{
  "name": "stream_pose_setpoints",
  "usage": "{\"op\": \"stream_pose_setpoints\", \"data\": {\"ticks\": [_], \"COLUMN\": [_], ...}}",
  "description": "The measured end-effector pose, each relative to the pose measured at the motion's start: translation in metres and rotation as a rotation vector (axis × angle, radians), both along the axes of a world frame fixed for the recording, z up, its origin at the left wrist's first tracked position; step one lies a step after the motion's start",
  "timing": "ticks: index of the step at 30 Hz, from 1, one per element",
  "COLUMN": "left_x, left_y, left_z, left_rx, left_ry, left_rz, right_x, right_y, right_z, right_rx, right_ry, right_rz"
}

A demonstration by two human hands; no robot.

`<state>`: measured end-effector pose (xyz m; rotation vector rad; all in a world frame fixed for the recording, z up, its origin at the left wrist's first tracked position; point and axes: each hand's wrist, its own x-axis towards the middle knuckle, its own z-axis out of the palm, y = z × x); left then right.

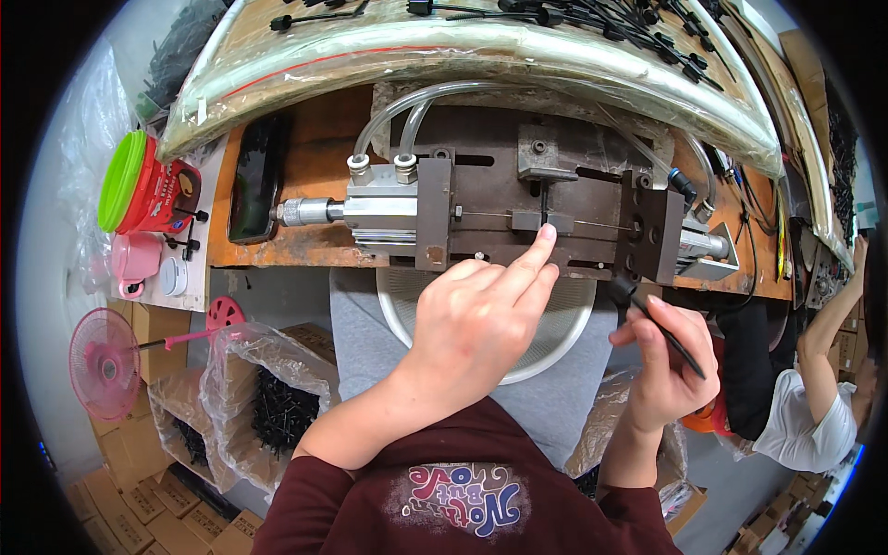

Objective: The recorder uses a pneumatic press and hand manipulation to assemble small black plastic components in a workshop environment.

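My left hand [476, 310] reaches over the middle of a dark metal fixture [481, 157]. Its index finger is stretched out, the tip touching the near end of a thin black part [545, 199] that stands across a small grey block [524, 221]; the other fingers bend loosely. Part of the block is hidden by that fingertip. My right hand [671, 370], to the right and nearer to me, pinches a black plastic rod with a wider head [673, 335], held slantwise below the fixture's right-hand plate [655, 236].
Air cylinders [381, 211] with clear hoses flank the fixture. Above it, a plastic-wrapped board [481, 44] carries several black rods. A white basket [393, 310] sits at my lap. On the left are a red tub [171, 196], pink fan [104, 363] and bagged black parts [282, 407]. Another person [814, 412] is at right.
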<state>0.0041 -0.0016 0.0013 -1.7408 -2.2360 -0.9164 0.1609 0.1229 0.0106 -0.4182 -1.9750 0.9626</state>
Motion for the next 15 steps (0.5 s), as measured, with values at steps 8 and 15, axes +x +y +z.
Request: {"op": "stream_pose_setpoints", "data": {"ticks": [8, 15], "left_x": [-0.004, 0.003], "left_y": [-0.004, -0.009], "left_z": [-0.002, 0.02], "left_rx": [-0.009, 0.374], "left_ry": [-0.022, -0.402], "left_rz": [-0.023, -0.29], "right_x": [-0.005, -0.031], "right_y": [-0.006, 0.001], "right_z": [0.012, 0.027], "right_rx": [-0.803, -1.019], "right_ry": [0.039, -0.023], "right_rz": [0.097, 0.354]}}
